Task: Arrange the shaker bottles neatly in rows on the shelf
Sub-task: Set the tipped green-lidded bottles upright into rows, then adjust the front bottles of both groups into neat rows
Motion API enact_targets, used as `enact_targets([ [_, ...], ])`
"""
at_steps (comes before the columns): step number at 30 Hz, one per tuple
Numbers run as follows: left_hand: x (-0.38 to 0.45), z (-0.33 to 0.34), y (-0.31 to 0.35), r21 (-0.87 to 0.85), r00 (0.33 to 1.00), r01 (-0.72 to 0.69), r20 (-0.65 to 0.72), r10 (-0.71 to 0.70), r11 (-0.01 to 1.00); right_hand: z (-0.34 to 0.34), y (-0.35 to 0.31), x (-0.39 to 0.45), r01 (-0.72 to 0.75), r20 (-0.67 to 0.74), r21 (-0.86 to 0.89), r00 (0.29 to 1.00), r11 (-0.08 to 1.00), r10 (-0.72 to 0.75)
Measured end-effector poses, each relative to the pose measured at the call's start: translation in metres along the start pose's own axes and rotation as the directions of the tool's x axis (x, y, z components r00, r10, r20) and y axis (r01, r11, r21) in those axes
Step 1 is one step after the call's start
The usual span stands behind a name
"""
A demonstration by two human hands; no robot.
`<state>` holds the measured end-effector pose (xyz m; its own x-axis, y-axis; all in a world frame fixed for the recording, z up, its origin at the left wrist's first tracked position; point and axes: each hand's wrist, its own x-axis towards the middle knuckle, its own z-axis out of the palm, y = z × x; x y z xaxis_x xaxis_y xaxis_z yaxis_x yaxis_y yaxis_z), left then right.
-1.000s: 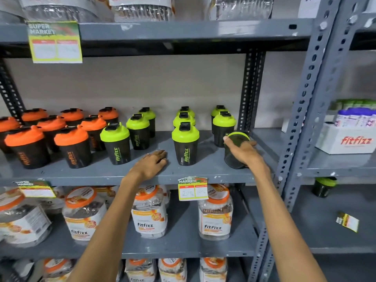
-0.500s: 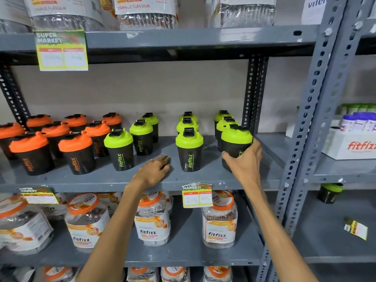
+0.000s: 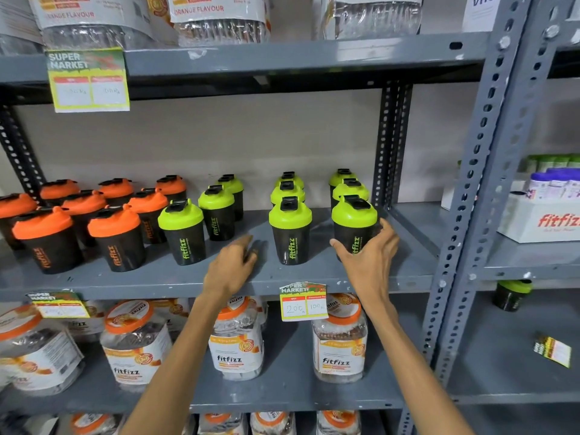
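Black shaker bottles stand in rows on the grey middle shelf (image 3: 157,282): orange-lidded ones (image 3: 47,240) on the left, green-lidded ones (image 3: 183,230) from the middle to the right. My right hand (image 3: 367,255) curls around the front-right green-lidded shaker (image 3: 353,221), which stands upright on the shelf at the head of the rightmost row. My left hand (image 3: 232,265) rests flat on the shelf board between two front green shakers, holding nothing. Another green shaker (image 3: 290,230) stands just left of the held one.
Grey slotted uprights (image 3: 489,171) bound the bay on the right. A lone green-lidded shaker (image 3: 511,293) sits on the lower shelf of the neighbouring bay. Large fitfizz jars (image 3: 340,337) fill the shelf below. A price tag (image 3: 303,301) hangs from the shelf edge.
My right hand brought a green-lidded shaker in from the right, turned it upright and set it at the front of the rightmost row. My left hand stayed on the shelf.
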<state>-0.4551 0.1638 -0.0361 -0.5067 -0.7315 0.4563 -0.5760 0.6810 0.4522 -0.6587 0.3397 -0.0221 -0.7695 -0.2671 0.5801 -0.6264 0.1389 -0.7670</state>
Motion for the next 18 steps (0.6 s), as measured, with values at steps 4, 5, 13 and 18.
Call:
enact_targets([
  [4,-0.048,0.020,0.062,-0.317,0.865,0.014,-0.472,-0.170,0.948,-0.003,0.003,-0.019,0.046,-0.099,0.067,0.994,0.997,-0.039],
  [5,-0.055,0.027,0.082,-0.370,0.853,0.018,-0.479,-0.207,0.929,-0.001,0.002,-0.023,0.049,-0.116,0.078,0.992,0.996,-0.040],
  [13,-0.029,0.045,0.154,-0.533,0.869,0.300,-0.189,-0.457,0.791,0.017,-0.008,-0.021,-0.084,0.023,0.094,0.996,0.992,0.082],
  [18,-0.025,0.050,0.144,-0.506,0.863,0.311,-0.204,-0.462,0.805,0.018,-0.009,-0.010,-0.104,0.062,0.056,0.993,0.993,0.101],
])
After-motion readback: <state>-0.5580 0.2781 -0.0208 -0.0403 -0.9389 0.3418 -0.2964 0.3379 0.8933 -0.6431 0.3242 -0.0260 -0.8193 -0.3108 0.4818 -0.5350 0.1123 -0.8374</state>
